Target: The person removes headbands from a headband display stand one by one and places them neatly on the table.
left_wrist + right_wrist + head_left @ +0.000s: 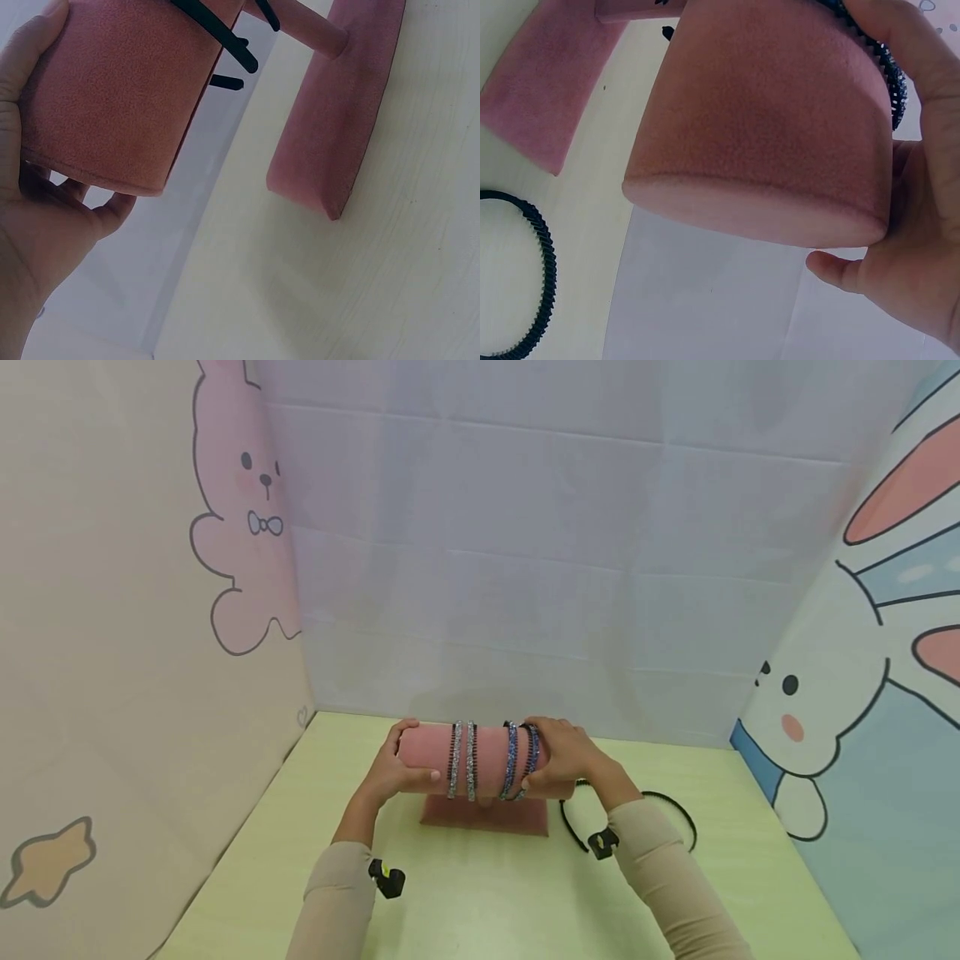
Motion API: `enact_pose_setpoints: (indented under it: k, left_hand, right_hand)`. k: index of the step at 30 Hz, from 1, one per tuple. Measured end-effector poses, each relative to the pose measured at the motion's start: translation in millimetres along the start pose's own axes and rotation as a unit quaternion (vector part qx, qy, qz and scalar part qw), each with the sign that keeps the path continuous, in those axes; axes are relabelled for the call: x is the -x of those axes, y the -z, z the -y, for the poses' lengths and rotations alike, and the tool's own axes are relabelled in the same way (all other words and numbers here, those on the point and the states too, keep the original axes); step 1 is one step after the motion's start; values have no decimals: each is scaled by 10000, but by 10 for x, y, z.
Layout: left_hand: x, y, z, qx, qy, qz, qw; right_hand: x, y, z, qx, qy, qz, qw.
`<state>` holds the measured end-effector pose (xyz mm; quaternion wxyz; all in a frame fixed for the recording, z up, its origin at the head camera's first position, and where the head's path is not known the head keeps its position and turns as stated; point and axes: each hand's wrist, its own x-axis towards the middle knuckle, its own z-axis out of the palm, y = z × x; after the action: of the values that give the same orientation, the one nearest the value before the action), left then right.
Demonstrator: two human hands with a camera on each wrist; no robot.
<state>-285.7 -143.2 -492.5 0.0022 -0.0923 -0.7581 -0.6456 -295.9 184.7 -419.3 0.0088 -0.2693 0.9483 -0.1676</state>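
Between both hands, left hand (393,770) and right hand (561,758) grip the pink roll (487,758) (headbands on it) by its ends.

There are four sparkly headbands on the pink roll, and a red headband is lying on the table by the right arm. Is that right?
Not quite. The headband on the table by the right arm is black, not red, as the head view shows. Four sparkly headbands do sit on the pink roll.

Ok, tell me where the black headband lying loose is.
In the head view the black headband lies flat on the table, right of the pink stand's base, under the right forearm.
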Motion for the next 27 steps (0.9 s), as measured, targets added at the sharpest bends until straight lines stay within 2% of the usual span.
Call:
enact_pose_setpoints:
  k: [13, 18, 22, 27]
  left_hand:
    - [-2, 26, 7, -29, 62, 5, 10000]
    - [-2, 38, -15, -63, 197, 11, 9998]
    - [45, 44, -122, 0, 264, 84, 9996]
    - [149, 22, -311, -89, 285, 172, 9994]
  right_hand:
    - [31, 18, -100, -510, -135, 78, 9986]
    - [55, 7, -174, -853, -10, -7, 9964]
    - [90, -8, -239, -1145, 127, -97, 9933]
    - [140, -27, -302, -1376, 43, -137, 9904]
